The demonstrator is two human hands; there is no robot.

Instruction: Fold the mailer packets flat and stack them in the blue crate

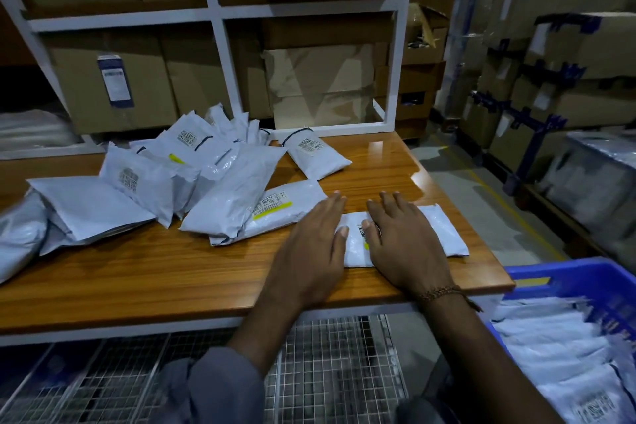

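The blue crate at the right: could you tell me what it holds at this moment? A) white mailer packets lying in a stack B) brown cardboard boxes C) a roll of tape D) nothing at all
A: the blue crate, standing beside the table's right end, already holds white mailer packets lying in layers, while both hands press another packet flat on the wooden table.
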